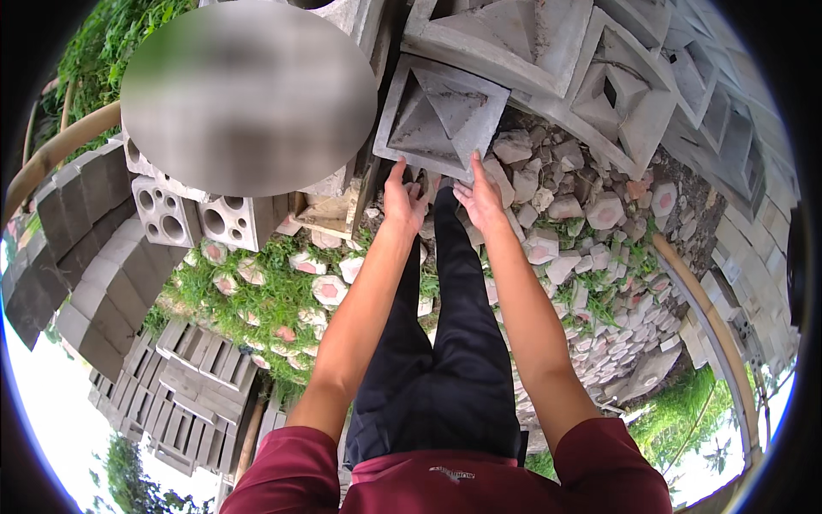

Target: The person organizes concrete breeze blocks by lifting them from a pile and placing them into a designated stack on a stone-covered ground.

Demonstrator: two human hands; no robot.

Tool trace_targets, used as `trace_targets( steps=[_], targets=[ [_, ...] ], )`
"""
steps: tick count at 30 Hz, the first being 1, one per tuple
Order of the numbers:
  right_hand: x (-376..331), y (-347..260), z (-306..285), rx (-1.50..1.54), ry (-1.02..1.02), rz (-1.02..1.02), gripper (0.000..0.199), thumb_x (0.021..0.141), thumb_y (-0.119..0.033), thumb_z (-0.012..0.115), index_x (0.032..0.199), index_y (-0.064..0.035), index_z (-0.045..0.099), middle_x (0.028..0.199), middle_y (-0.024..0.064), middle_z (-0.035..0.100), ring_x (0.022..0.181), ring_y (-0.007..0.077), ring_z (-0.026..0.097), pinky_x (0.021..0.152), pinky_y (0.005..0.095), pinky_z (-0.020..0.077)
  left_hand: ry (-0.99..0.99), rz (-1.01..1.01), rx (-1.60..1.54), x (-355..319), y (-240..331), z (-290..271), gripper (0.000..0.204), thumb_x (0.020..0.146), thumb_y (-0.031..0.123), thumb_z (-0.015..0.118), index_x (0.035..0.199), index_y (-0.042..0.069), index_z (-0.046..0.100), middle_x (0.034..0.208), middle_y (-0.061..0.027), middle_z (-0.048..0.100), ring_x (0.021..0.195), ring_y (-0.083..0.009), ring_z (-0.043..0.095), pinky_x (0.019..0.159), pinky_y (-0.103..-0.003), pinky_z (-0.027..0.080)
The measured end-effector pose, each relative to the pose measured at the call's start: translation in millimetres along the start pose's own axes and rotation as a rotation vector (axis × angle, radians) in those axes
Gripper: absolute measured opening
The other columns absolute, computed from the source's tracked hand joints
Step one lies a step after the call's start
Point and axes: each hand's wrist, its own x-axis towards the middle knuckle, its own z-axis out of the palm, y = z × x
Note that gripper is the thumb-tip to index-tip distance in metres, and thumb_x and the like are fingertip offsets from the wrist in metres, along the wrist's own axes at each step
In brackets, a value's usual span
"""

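Note:
A square grey concrete vent block [441, 116] with a pyramid-shaped recess stands tilted in front of me. My left hand [402, 201] reaches up to its lower edge, fingers spread and touching or just under the rim. My right hand [479, 195] is at the same lower edge a little to the right, fingers extended against it. Whether either hand grips the block is unclear. My black trousers and one leg show between my forearms.
More square vent blocks [531, 38] are stacked behind and to the right. A pile of hexagonal paving pieces [591, 231] covers the ground on the right. Round-holed white blocks [201, 218] and dark grey bricks [81, 248] stand left, on grass [265, 300].

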Motion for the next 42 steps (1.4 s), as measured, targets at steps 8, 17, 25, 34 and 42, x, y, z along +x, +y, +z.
trace_targets(
  steps=[8, 17, 25, 34, 42],
  targets=[
    [5, 18, 20, 0.474, -0.175, -0.153, 0.092, 0.083, -0.066, 0.054, 0.148, -0.0093, 0.022, 0.151, 0.0117, 0.027, 0.139, 0.029, 0.027, 0.116, 0.0458, 0.0222, -0.334, 0.001, -0.09, 43, 21, 30, 0.078, 0.09, 0.06, 0.046, 0.146, 0.009, 0.029, 0.15, -0.0159, 0.03, 0.138, -0.0349, 0.027, 0.111, -0.058, 0.019],
    [6, 16, 19, 0.482, -0.189, -0.193, 0.091, 0.084, -0.066, 0.054, 0.147, -0.0081, 0.025, 0.149, 0.0156, 0.029, 0.139, 0.0323, 0.028, 0.115, 0.0467, 0.0226, -0.399, -0.004, 0.07, 33, 23, 16, 0.074, 0.092, 0.056, 0.046, 0.145, 0.008, 0.028, 0.15, -0.0156, 0.029, 0.138, -0.0335, 0.028, 0.109, -0.056, 0.027],
    [-31, -16, -1, -0.463, 0.29, -0.012, 0.067, 0.087, -0.053, 0.06, 0.127, 0.0005, 0.051, 0.124, 0.0209, 0.054, 0.111, 0.0314, 0.057, 0.077, 0.0533, 0.0526, -0.361, 0.176, 0.736, -9, 32, -21, 0.053, 0.094, 0.031, 0.056, 0.135, 0.0, 0.041, 0.14, -0.0168, 0.042, 0.133, -0.0291, 0.039, 0.106, -0.046, 0.037],
    [-85, 57, -108, -0.392, 0.55, -0.337, 0.032, 0.085, -0.032, 0.067, 0.08, -0.0001, 0.067, 0.071, 0.007, 0.069, 0.065, 0.0158, 0.065, 0.062, 0.0307, 0.0494, -0.421, 0.275, 0.975, -82, 35, -39, 0.04, 0.094, 0.029, 0.056, 0.122, -0.001, 0.052, 0.12, -0.0166, 0.061, 0.111, -0.024, 0.059, 0.093, -0.038, 0.046],
    [-188, 93, -200, 0.279, 0.444, -0.575, 0.03, 0.092, -0.025, 0.061, 0.103, 0.0026, 0.059, 0.09, 0.0108, 0.07, 0.076, 0.0137, 0.066, 0.062, 0.0255, 0.051, -0.671, 0.4, 1.152, -151, -70, 5, 0.033, 0.094, 0.024, 0.056, 0.115, -0.001, 0.056, 0.109, -0.0147, 0.064, 0.097, -0.0209, 0.062, 0.089, -0.035, 0.048]
  ],
)
